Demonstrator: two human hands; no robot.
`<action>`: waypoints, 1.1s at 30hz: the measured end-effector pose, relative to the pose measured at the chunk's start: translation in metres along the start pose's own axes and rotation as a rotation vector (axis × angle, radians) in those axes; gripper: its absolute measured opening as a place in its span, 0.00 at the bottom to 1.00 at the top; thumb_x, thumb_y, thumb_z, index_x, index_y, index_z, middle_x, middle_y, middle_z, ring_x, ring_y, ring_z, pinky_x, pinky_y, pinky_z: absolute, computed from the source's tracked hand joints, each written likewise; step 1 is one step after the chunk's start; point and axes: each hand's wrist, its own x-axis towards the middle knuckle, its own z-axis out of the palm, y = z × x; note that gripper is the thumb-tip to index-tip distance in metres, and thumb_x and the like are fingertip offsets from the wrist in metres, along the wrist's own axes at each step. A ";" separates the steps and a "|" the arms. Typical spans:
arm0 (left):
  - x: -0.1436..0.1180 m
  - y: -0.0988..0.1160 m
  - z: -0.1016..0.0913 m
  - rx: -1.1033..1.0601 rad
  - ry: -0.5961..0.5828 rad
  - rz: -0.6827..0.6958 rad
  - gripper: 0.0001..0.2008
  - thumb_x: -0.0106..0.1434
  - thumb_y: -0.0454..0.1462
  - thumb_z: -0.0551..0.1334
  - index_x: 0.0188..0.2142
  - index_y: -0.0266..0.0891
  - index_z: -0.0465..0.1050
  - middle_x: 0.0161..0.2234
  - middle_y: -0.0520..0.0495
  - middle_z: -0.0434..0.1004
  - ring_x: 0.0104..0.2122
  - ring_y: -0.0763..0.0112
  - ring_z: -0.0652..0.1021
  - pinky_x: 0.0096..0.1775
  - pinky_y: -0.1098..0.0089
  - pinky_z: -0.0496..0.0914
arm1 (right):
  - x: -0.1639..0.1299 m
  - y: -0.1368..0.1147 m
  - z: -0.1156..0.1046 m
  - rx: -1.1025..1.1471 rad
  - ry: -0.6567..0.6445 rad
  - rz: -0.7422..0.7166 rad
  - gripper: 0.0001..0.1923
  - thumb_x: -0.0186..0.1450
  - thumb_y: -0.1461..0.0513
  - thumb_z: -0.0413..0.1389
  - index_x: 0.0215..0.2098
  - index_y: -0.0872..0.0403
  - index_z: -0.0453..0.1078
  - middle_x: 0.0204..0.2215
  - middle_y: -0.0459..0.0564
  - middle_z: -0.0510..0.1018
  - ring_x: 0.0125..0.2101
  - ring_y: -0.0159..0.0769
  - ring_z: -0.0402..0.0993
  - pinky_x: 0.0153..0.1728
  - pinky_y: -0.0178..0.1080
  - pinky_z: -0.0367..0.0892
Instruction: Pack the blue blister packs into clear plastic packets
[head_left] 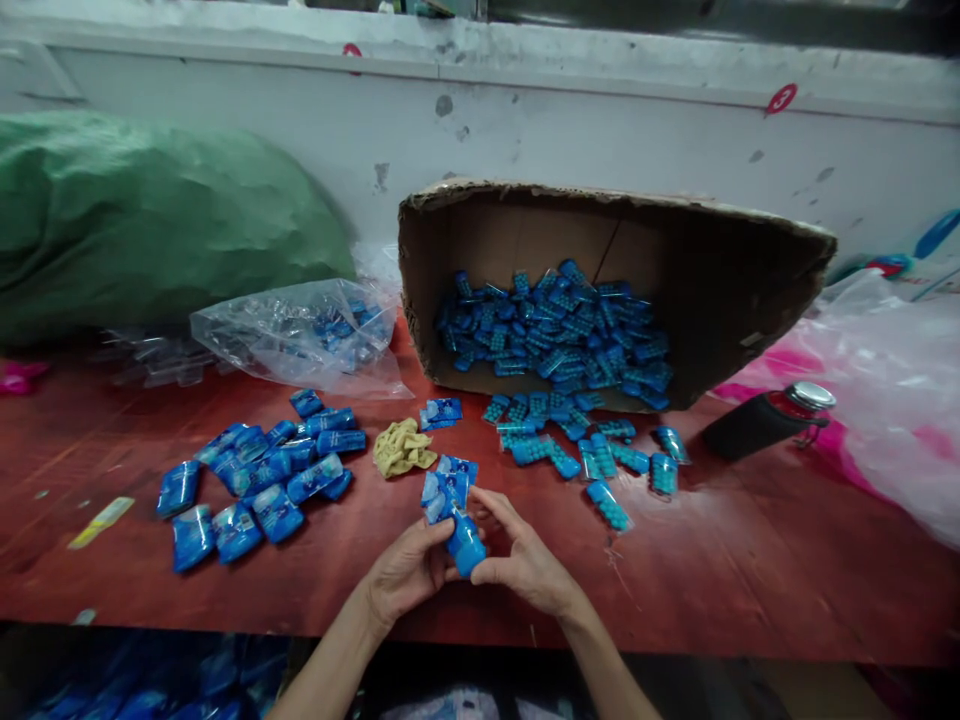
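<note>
My left hand (409,572) and my right hand (525,562) meet at the front middle of the red table (750,560), both gripping one small blue packet (465,545). A few blue paper cards (447,487) lie just beyond my fingers. To the left lies a heap of filled blue packets (259,480). Loose blue items (592,445) spill from a cardboard box (712,300) tipped on its side behind my hands.
A clear plastic bag (300,335) and a big green sack (150,220) sit at the back left. A crumpled yellow rubber band bundle (403,447), a black bottle (765,420) lying on its side and pink-white plastic sheeting (892,390) are on the right. White wall behind.
</note>
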 end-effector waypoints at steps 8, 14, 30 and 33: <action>0.000 -0.010 0.004 0.021 -0.071 -0.008 0.10 0.55 0.36 0.60 0.36 0.33 0.72 0.31 0.43 0.78 0.28 0.68 0.77 0.30 0.68 0.70 | 0.005 0.015 -0.002 0.355 -0.169 0.139 0.41 0.44 0.68 0.63 0.54 0.42 0.57 0.45 0.44 0.68 0.38 0.35 0.68 0.31 0.34 0.66; -0.004 -0.020 0.018 -0.031 0.110 0.060 0.09 0.54 0.38 0.61 0.31 0.33 0.72 0.26 0.47 0.76 0.25 0.72 0.76 0.30 0.68 0.72 | 0.002 0.009 0.001 0.332 -0.079 0.115 0.34 0.49 0.71 0.57 0.53 0.47 0.60 0.42 0.44 0.71 0.40 0.34 0.67 0.41 0.36 0.62; -0.003 -0.027 0.039 -0.050 0.275 0.156 0.12 0.55 0.41 0.60 0.34 0.34 0.71 0.27 0.47 0.77 0.25 0.71 0.77 0.28 0.71 0.72 | 0.000 0.024 0.017 0.307 0.256 0.030 0.28 0.52 0.67 0.56 0.52 0.49 0.62 0.34 0.43 0.72 0.31 0.30 0.67 0.34 0.34 0.63; -0.007 -0.024 0.039 -0.070 0.209 0.148 0.11 0.57 0.39 0.58 0.37 0.34 0.71 0.32 0.44 0.78 0.30 0.69 0.78 0.32 0.70 0.72 | -0.001 0.029 0.013 0.313 0.235 0.065 0.27 0.53 0.65 0.57 0.51 0.49 0.62 0.32 0.43 0.71 0.24 0.26 0.63 0.29 0.32 0.61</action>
